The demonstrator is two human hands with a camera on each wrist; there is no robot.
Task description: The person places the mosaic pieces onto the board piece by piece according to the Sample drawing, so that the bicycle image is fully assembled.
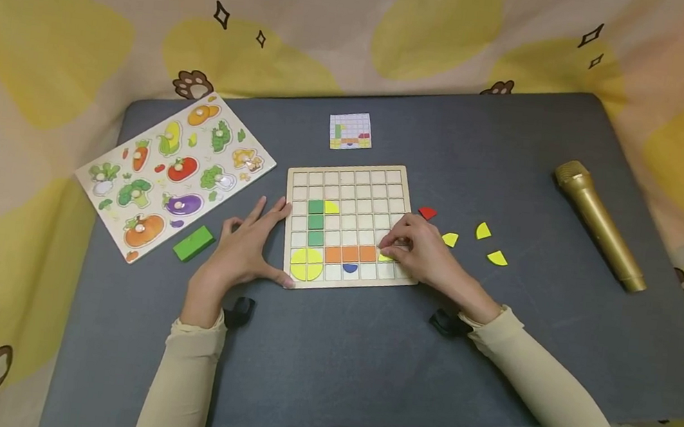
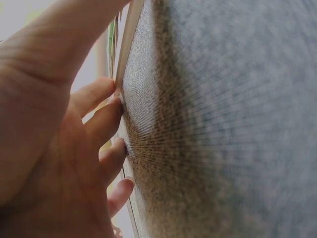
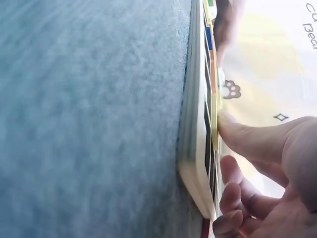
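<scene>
A wooden grid board (image 1: 349,222) lies on the table with green, orange, blue and yellow pieces in its squares. My left hand (image 1: 247,245) touches the board's left side, its fingers spread along the rim and its thumb at the near corner; the left wrist view shows the hand (image 2: 74,139) against that edge. At the board's lower right, my right hand (image 1: 422,250) holds thumb and fingertips at a yellow quarter-circle piece (image 1: 384,258), partly hidden under them. In the right wrist view the thumb (image 3: 247,139) meets the yellow piece (image 3: 214,116); the other fingers are bent.
Right of the board lie a red piece (image 1: 427,213) and several loose yellow quarter-circles (image 1: 483,230). A small pattern card (image 1: 350,131) lies behind it. At left are a vegetable puzzle board (image 1: 163,184) and a green block (image 1: 193,244); a gold microphone (image 1: 600,225) lies far right.
</scene>
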